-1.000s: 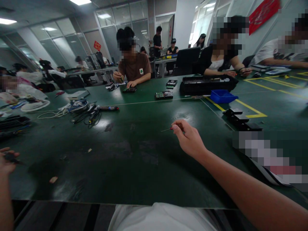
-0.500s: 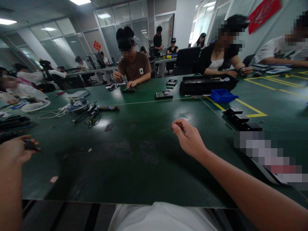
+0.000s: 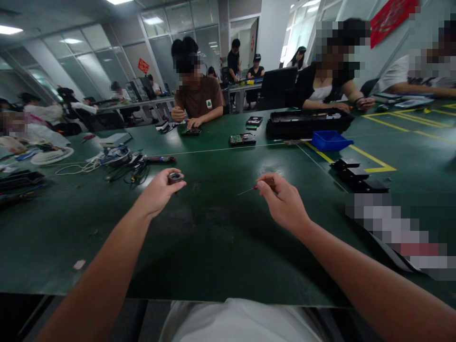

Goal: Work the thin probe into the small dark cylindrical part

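My left hand (image 3: pixel 160 189) is closed round a small dark cylindrical part (image 3: pixel 175 177) with a round, ring-like top, held over the green table (image 3: pixel 199 266). To its right, my right hand (image 3: pixel 281 199) grips a thin screwdriver (image 3: pixel 255 187); its metal shaft points left and a red collar shows by my fingertips. The two hands are apart, and the screwdriver tip does not touch the part. Just behind my left hand lie black cables (image 3: pixel 133 172) and a dark rod-like tool (image 3: pixel 161 159) with a red end.
Two hard drives (image 3: pixel 242 139) (image 3: pixel 254 121), a long black casing (image 3: pixel 309 124) and a blue tray (image 3: pixel 331 141) stand farther back. Black brackets (image 3: pixel 358 176) lie at the right. A person in brown (image 3: pixel 199 99) works across the table. A pale scrap (image 3: pixel 79 264) lies front left.
My left hand has moved from the far left edge to the middle, bringing the dark part with it. My right hand and screwdriver have barely moved.
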`<action>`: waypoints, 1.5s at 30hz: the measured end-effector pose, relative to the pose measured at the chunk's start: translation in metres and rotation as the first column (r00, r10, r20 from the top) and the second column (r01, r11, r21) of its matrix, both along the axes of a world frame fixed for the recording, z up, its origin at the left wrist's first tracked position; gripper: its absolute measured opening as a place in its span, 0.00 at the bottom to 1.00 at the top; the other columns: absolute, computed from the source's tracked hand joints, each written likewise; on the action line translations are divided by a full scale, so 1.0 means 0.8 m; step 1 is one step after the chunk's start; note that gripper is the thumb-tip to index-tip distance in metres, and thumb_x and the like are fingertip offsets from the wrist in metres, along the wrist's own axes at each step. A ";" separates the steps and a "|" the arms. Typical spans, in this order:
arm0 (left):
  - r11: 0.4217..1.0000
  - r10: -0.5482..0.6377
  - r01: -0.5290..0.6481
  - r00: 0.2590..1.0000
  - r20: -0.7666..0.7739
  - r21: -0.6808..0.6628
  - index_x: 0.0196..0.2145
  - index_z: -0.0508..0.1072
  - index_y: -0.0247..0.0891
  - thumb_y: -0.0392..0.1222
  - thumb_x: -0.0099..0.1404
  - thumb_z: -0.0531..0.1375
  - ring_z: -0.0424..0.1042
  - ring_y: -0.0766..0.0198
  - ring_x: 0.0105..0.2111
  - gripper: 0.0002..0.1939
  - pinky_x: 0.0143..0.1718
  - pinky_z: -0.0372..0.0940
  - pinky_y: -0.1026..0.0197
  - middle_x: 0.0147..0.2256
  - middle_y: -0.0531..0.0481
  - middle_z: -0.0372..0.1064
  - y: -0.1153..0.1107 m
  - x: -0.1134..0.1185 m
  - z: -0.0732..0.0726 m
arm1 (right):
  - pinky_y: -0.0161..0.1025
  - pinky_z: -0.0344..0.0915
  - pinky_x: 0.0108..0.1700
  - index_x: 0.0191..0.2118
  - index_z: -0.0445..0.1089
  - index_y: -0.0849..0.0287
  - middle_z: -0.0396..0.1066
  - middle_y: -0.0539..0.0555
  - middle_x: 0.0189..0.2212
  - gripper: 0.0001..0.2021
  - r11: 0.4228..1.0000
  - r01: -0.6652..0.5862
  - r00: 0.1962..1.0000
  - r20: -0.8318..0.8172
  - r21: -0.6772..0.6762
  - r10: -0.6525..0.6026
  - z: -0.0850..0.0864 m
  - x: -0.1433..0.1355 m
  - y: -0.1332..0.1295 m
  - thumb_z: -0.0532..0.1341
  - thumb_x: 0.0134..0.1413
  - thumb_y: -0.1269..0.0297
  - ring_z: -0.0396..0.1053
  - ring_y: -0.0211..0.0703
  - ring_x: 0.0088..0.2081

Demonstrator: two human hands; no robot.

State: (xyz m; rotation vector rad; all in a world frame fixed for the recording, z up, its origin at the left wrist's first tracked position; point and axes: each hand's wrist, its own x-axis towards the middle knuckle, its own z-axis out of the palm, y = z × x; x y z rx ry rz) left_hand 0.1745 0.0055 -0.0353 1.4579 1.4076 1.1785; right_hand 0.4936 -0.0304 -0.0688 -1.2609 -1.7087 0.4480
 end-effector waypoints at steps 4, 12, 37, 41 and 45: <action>0.966 -0.258 0.258 0.966 -0.017 0.014 0.46 0.70 0.37 0.37 0.56 0.66 0.71 0.59 0.45 0.19 0.54 0.63 0.51 0.44 0.46 0.71 0.003 0.071 -0.014 | 0.40 0.63 0.32 0.35 0.71 0.56 0.73 0.51 0.27 0.13 0.999 0.034 0.999 -0.001 0.035 -0.034 0.007 0.003 -0.005 0.58 0.63 0.53 0.70 0.42 0.29; 0.930 -0.363 0.368 0.909 -0.205 -0.011 0.49 0.73 0.40 0.31 0.58 0.66 0.73 0.57 0.46 0.21 0.53 0.65 0.53 0.47 0.46 0.73 -0.007 0.128 -0.056 | 0.43 0.70 0.38 0.44 0.70 0.56 0.76 0.52 0.32 0.10 0.996 -0.034 0.972 -0.227 0.081 0.052 0.007 0.002 -0.011 0.57 0.65 0.57 0.75 0.44 0.34; 0.935 -0.314 0.344 0.915 -0.252 0.085 0.54 0.72 0.42 0.34 0.62 0.65 0.71 0.58 0.50 0.23 0.58 0.62 0.53 0.51 0.49 0.73 -0.018 0.129 -0.074 | 0.39 0.64 0.32 0.39 0.73 0.58 0.76 0.52 0.27 0.13 0.996 0.079 0.997 -0.013 0.037 -0.079 0.009 -0.003 -0.009 0.58 0.64 0.55 0.74 0.42 0.28; 0.935 -0.308 0.345 0.906 -0.290 0.084 0.53 0.74 0.41 0.36 0.62 0.66 0.70 0.57 0.53 0.21 0.59 0.62 0.53 0.52 0.49 0.73 -0.020 0.128 -0.073 | 0.38 0.60 0.28 0.32 0.73 0.58 0.73 0.50 0.22 0.15 0.992 0.119 0.992 0.040 0.044 -0.121 0.010 -0.002 -0.008 0.60 0.62 0.51 0.69 0.40 0.24; 0.928 -0.313 0.360 0.895 -0.317 0.101 0.54 0.74 0.44 0.37 0.63 0.66 0.69 0.57 0.55 0.22 0.61 0.59 0.53 0.53 0.50 0.72 -0.018 0.125 -0.078 | 0.37 0.60 0.26 0.31 0.72 0.57 0.72 0.50 0.23 0.14 0.994 0.083 0.993 0.083 0.067 -0.088 0.009 0.000 -0.008 0.61 0.60 0.52 0.68 0.40 0.23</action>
